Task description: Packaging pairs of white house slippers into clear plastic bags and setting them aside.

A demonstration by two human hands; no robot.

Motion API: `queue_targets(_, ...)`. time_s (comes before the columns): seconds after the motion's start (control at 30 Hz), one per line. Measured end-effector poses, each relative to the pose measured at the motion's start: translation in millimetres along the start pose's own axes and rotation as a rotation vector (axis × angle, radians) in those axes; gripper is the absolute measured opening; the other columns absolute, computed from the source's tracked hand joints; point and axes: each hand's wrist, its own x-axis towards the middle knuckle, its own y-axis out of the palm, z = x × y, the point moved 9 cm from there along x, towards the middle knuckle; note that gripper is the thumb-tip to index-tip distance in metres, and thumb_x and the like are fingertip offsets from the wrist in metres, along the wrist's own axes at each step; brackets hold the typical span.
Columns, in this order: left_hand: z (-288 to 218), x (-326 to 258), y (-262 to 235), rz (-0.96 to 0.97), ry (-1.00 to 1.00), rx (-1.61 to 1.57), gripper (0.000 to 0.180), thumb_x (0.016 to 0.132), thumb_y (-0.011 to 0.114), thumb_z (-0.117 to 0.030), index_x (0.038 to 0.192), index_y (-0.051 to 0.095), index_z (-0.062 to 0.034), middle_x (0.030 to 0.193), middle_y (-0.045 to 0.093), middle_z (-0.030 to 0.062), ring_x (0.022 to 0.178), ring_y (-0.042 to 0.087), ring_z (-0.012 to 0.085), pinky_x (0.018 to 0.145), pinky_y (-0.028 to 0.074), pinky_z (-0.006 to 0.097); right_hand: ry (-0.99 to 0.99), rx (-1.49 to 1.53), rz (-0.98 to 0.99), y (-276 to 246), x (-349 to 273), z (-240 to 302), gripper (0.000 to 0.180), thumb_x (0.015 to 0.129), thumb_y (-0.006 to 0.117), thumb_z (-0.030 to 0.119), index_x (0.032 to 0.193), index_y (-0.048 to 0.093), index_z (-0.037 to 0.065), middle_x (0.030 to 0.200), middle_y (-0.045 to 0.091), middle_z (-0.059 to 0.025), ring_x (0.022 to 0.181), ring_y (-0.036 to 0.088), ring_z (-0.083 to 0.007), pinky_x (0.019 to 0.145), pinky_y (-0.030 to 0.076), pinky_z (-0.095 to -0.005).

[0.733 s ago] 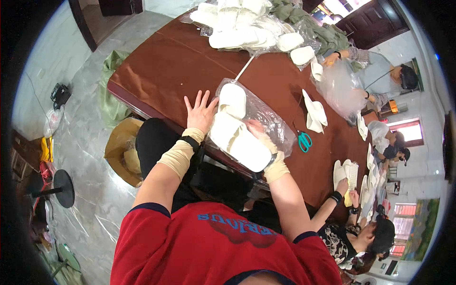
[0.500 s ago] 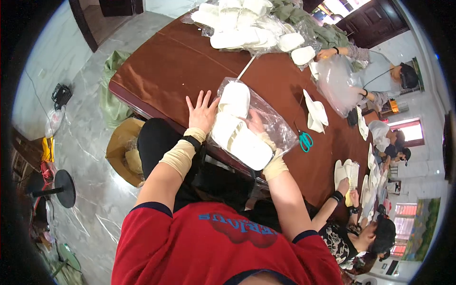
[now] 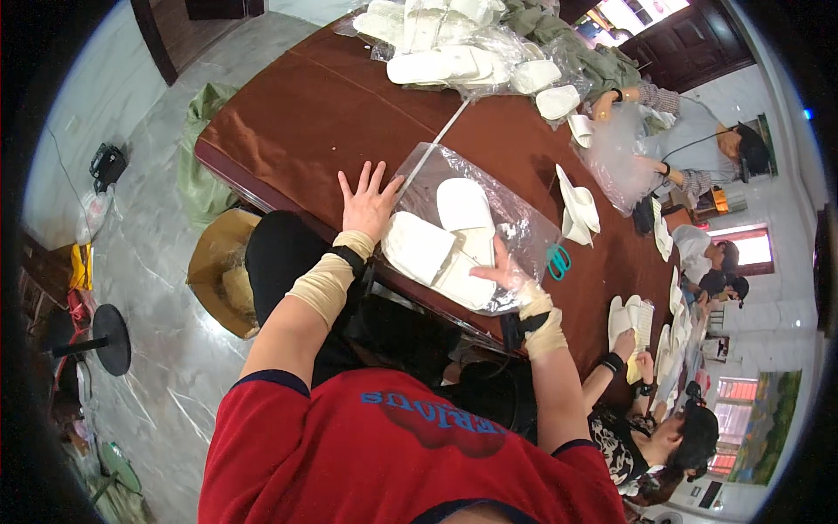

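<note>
A clear plastic bag (image 3: 524,214) lies at the table's near edge, with a pair of white slippers in it. One slipper (image 3: 464,203) points its strap away from me; the other slipper (image 3: 419,246) lies nearer and to the left, and their soles overlap. My left hand (image 3: 368,208) is spread flat at the bag's left edge, fingers apart. My right hand (image 3: 504,266) rests by the slippers' right side, thumb and forefinger stretched apart over the sole. Whether this hand is inside the bag or on top of it, I cannot tell.
Teal-handled scissors (image 3: 559,260) and loose white slipper pieces (image 3: 578,210) lie to the right on the brown-covered table (image 3: 288,131). Bagged slippers (image 3: 436,61) are heaped at the far side. Co-workers sit along the right; a cardboard box (image 3: 209,271) stands on the floor at left.
The slippers have shifted apart, and their straps now sit at different angles within the bag. My right hand has come out from beside them toward the right. My left hand has barely moved.
</note>
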Motion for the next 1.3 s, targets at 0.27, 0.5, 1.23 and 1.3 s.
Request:
queue_targets(0.27, 2, 2, 1, 0.073, -0.009, 0.060, 0.040, 0.096, 0.047, -0.032, 0.136, 0.045, -0.0315, 0.148, 0.034, 0.0056, 0.140, 0.026, 0.0267, 0.109, 0.011, 0.066, 0.118, 0.435, -0.142, 23, -21, -30, 0.100, 0.077, 0.071, 0.000, 0.151, 0.004, 0.006, 0.141, 0.037, -0.0219, 0.125, 0.042, -0.0257, 0.102, 0.037, -0.0302)
queue_targets(0.5, 6, -4, 0, 0.023, -0.006, 0.067, 0.040, 0.094, 0.049, -0.031, 0.134, 0.047, -0.0295, 0.147, 0.036, 0.0040, 0.139, 0.028, 0.0259, 0.108, 0.013, 0.066, 0.066, -0.418, -0.680, -138, -166, -50, 0.094, 0.070, 0.075, 0.013, 0.148, 0.023, 0.004, 0.143, 0.040, -0.0168, 0.129, 0.041, -0.0229, 0.108, 0.032, -0.0313)
queue_targets(1.23, -10, 2, -14, -0.048, 0.049, 0.003, 0.043, 0.090, 0.055, -0.042, 0.131, 0.052, -0.0299, 0.144, 0.040, 0.0077, 0.136, 0.032, 0.0291, 0.109, 0.016, 0.064, 0.052, -0.097, -0.805, -99, -112, -112, 0.062, 0.081, 0.071, 0.016, 0.137, 0.046, 0.006, 0.121, 0.062, -0.0157, 0.103, 0.061, -0.0164, 0.089, 0.047, -0.0290)
queue_targets(1.3, 3, -5, -8, -0.034, 0.038, 0.019, 0.043, 0.090, 0.054, -0.042, 0.130, 0.053, -0.0296, 0.144, 0.040, 0.0079, 0.136, 0.032, 0.0292, 0.108, 0.016, 0.064, 0.157, -0.057, -0.718, -91, -119, -107, 0.063, 0.081, 0.070, 0.012, 0.137, 0.045, 0.002, 0.124, 0.060, -0.0151, 0.107, 0.059, -0.0159, 0.091, 0.046, -0.0277)
